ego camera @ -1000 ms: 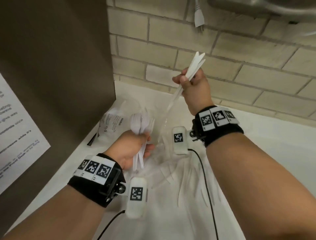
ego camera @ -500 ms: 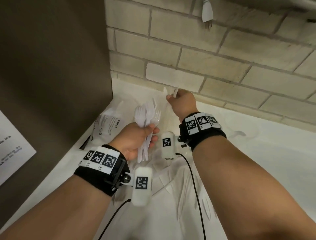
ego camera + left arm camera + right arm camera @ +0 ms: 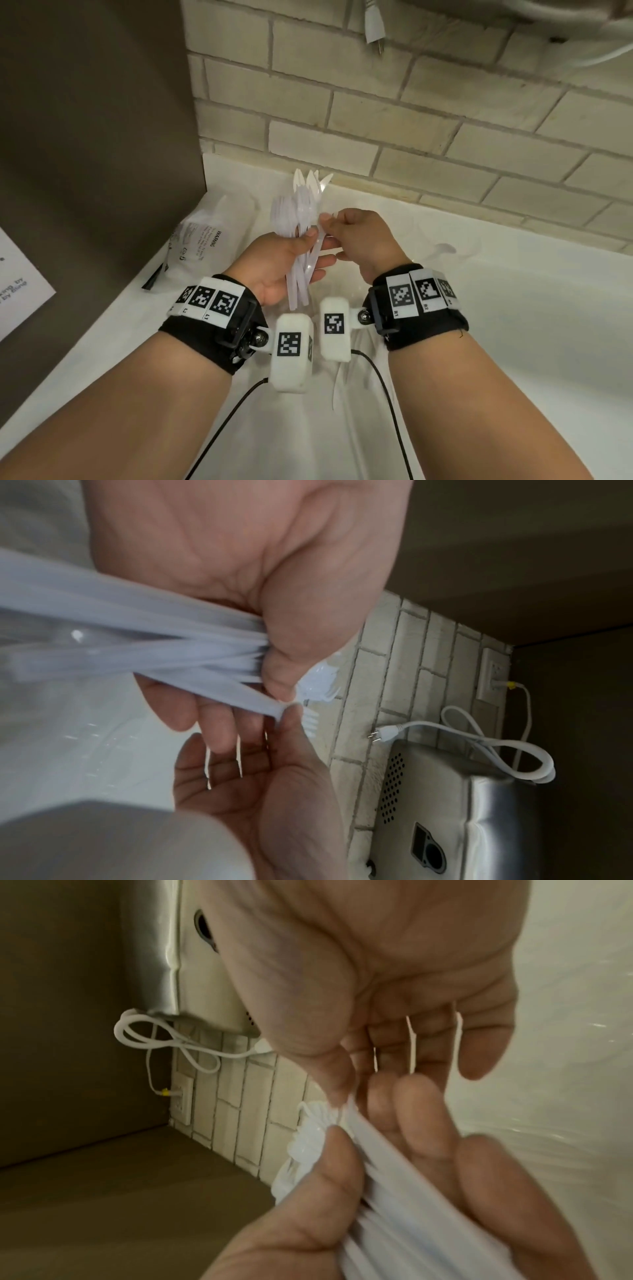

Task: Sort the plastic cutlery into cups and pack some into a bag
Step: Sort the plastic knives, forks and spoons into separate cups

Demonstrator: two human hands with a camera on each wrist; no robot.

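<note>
Roughly, biggest thing first.
Desk (image 3: 513,325): white, pushed up against a pale brick wall (image 3: 411,113), with a dark panel (image 3: 85,120) along my left side.
Bag (image 3: 202,240): clear plastic with a printed warning, lying on the desk near the dark panel, well left of my hands.
Loose cutlery (image 3: 337,383): a few white pieces lie on the desk below my wrists, too blurred to sort by kind.
My left hand (image 3: 281,263): palm turned up above the desk, thumb and curled fingers gripping a bunch of cutlery (image 3: 301,212) by the handles.
Bunch of cutlery: white plastic forks and knives, heads pointing up toward the wall, handles sticking out below my palm.
My right hand (image 3: 359,236): just beside the left, thumb and forefinger pinching one white piece at the edge of the bunch; the other fingers are spread and fairly straight.
Cups: I cannot make any out clearly.
</note>
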